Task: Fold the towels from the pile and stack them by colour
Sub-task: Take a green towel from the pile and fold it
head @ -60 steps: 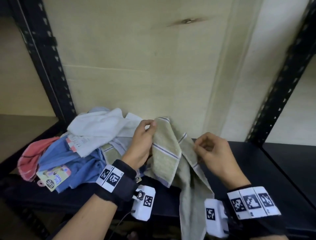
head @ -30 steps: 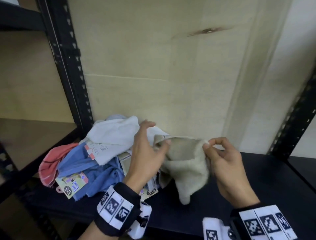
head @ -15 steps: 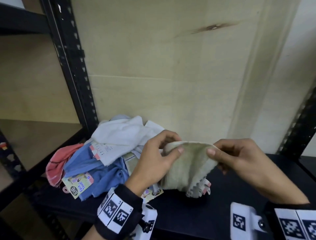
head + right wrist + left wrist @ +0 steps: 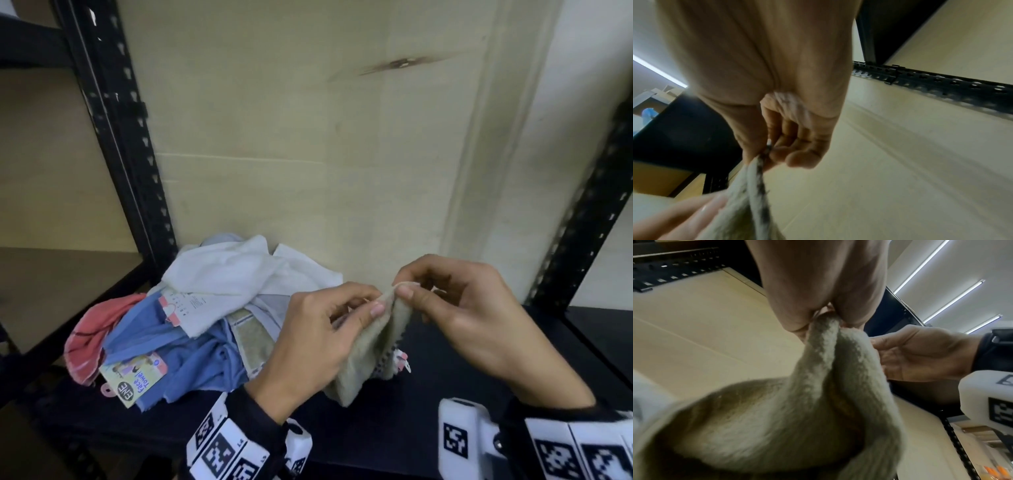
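Evidently matching corners, left hand [image 4: 318, 339] and right hand [image 4: 469, 308] together pinch the olive-beige terry towel [image 4: 370, 346] above the black shelf's [image 4: 445, 373] front edge.

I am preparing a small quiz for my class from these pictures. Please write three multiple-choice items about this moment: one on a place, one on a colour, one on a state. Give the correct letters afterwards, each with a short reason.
1. Where does the pile of towels lie?
A. on the left part of the black shelf
B. on the floor
C. over a black upright

2. What colour is the towel held by both hands?
A. pink
B. beige
C. blue

3. How is the beige towel held?
A. spread flat
B. hanging from one hand only
C. pinched at its top edge by the left hand and the right hand close together

Key: 1 A, the pile rests on the shelf left of the hands. 2 B, the head view shows beige cloth. 3 C, both thumbs press the edge.
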